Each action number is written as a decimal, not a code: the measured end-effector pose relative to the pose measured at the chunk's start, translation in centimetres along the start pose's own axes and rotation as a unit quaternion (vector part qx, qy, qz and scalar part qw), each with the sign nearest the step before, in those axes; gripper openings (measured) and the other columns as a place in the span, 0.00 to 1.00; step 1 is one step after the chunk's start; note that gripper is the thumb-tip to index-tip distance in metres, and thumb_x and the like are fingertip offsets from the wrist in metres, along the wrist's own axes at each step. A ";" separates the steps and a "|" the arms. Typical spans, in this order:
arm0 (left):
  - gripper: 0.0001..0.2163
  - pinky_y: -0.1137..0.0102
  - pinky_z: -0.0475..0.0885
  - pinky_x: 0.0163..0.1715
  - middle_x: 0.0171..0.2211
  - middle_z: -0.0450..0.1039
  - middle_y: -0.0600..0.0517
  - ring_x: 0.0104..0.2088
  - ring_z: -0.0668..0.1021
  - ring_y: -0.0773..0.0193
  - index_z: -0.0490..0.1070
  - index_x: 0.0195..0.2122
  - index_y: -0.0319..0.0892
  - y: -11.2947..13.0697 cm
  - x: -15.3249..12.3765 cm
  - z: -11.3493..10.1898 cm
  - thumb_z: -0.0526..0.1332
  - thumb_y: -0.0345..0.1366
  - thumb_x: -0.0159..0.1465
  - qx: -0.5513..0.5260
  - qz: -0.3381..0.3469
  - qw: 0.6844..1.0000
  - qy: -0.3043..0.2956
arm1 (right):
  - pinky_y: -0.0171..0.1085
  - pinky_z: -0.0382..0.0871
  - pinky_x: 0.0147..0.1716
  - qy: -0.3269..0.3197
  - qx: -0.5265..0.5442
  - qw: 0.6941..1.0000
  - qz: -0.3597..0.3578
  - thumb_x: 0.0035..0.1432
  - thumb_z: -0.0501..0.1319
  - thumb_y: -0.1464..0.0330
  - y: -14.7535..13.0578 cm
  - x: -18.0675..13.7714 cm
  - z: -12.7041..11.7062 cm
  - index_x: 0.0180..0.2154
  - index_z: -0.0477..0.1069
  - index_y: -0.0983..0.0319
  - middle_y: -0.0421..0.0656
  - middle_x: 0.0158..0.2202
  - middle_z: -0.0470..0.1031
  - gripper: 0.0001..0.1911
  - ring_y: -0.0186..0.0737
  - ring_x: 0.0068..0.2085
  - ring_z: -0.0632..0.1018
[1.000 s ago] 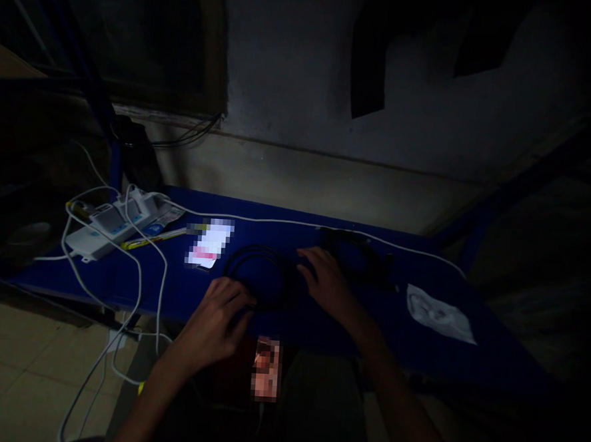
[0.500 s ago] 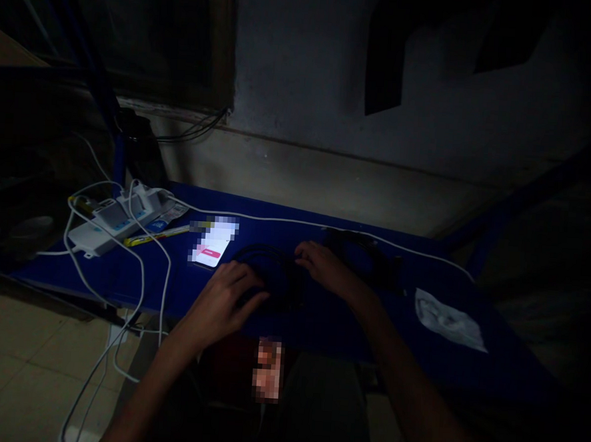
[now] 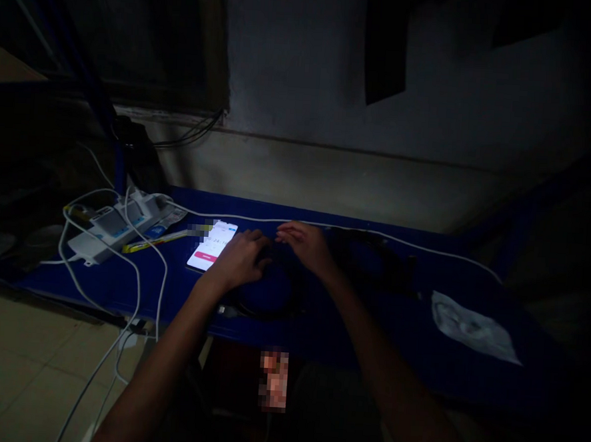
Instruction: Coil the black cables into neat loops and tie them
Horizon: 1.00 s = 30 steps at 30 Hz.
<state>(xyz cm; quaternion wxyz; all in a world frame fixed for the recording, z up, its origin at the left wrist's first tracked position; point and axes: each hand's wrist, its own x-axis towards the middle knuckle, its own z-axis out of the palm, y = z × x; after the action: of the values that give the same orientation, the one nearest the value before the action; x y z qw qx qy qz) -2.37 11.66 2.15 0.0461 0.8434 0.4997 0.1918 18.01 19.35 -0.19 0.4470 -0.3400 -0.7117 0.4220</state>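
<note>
A dark coiled cable (image 3: 264, 312) lies on the blue tabletop (image 3: 328, 336), with a small pale plug (image 3: 228, 311) at its near left. My left hand (image 3: 243, 258) is at the far left of the coil, over the lower right of a lit phone (image 3: 214, 246). Its fingers are bent, with the thumb apart from them. At the coil's far side, my right hand (image 3: 307, 245) has its fingertips drawn together, facing the left hand. Whatever lies between those fingertips is too dark to make out.
A white power strip (image 3: 109, 233) with several plugs and loose white cords stands at the left. Beside it lies a yellow-and-white strip (image 3: 161, 238). More dark cable (image 3: 373, 256) and a whitish packet (image 3: 472, 325) lie at the right. A wall (image 3: 303, 175) rises behind.
Both hands have moved to the coil's far side; my left hand now overlaps the phone. My right hand has shifted slightly left, nearer the left hand. The pale plug has come into view.
</note>
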 end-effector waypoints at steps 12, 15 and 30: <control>0.09 0.56 0.72 0.50 0.44 0.75 0.43 0.46 0.77 0.51 0.77 0.50 0.40 -0.5 -0.8 0.8 0.60 0.33 0.72 0.015 -0.013 0.999 0.030 | 0.40 0.78 0.39 -0.009 -0.107 0.994 -0.026 0.64 0.67 0.68 -0.6 -1.2 0.7 0.37 0.78 0.58 0.42 0.33 0.83 0.02 0.41 0.35 0.85; 0.09 0.57 0.71 0.48 0.43 0.75 0.43 0.44 0.76 0.52 0.77 0.48 0.40 -0.5 -0.8 0.9 0.59 0.33 0.73 0.023 -0.009 0.999 0.031 | 0.39 0.76 0.40 -0.014 -0.156 0.986 -0.056 0.63 0.68 0.71 -0.7 -1.4 0.7 0.36 0.79 0.58 0.42 0.35 0.83 0.02 0.40 0.36 0.83; 0.07 0.57 0.72 0.47 0.44 0.75 0.41 0.44 0.77 0.49 0.73 0.48 0.37 -0.4 -0.1 1.2 0.58 0.33 0.74 0.054 -0.028 0.998 0.002 | 0.40 0.76 0.45 -0.090 -0.163 0.979 -0.079 0.62 0.66 0.75 -0.5 -1.6 0.9 0.37 0.81 0.58 0.43 0.43 0.83 0.07 0.40 0.42 0.83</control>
<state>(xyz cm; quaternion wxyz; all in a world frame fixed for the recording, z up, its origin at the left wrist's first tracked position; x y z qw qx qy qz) -2.27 11.92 0.88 0.0044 0.8301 0.5327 0.1644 17.72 17.51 -0.53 0.3517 -0.3112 -0.8329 0.2928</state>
